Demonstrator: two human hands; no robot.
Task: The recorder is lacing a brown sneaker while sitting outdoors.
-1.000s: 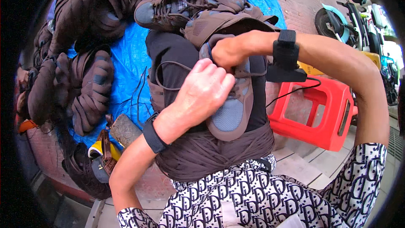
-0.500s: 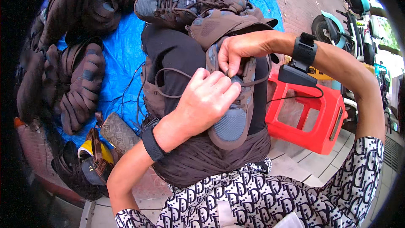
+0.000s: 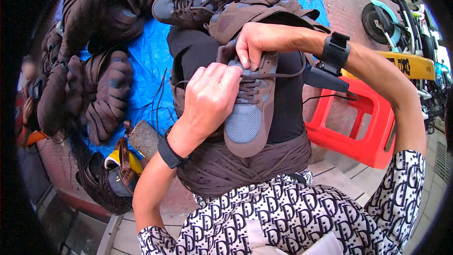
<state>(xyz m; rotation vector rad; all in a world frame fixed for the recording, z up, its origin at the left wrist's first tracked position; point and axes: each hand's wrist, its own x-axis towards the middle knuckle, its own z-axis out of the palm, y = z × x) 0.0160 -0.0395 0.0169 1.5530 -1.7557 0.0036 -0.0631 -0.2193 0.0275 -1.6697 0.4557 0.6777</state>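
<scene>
A brown shoe (image 3: 244, 123) with a grey-blue mesh toe lies on my lap, its toe pointing toward me. Its dark shoelace (image 3: 247, 95) is threaded through the lower eyelets, and a loose length runs off to the right from the upper eyelets. Bent over the left side of the upper eyelets, my left hand (image 3: 212, 89) is closed on the shoelace. From above, my right hand (image 3: 255, 45) pinches the shoelace at the tongue, close to the left fingertips. The fingers hide the exact spot where the lace passes through.
More brown shoes (image 3: 191, 0) lie beyond my lap. Stacked dark shoes (image 3: 108, 94) cover part of a blue tarp (image 3: 148, 80) at left, near a yellow-and-black strapped item (image 3: 125, 170). A red plastic stool (image 3: 351, 127) stands at right, and parked scooters (image 3: 382, 23) farther off.
Both hands have moved up the shoe toward its opening, exposing more of the lower lacing. The shoe has shifted slightly left and away from me, and the lace loop at left is smaller.
</scene>
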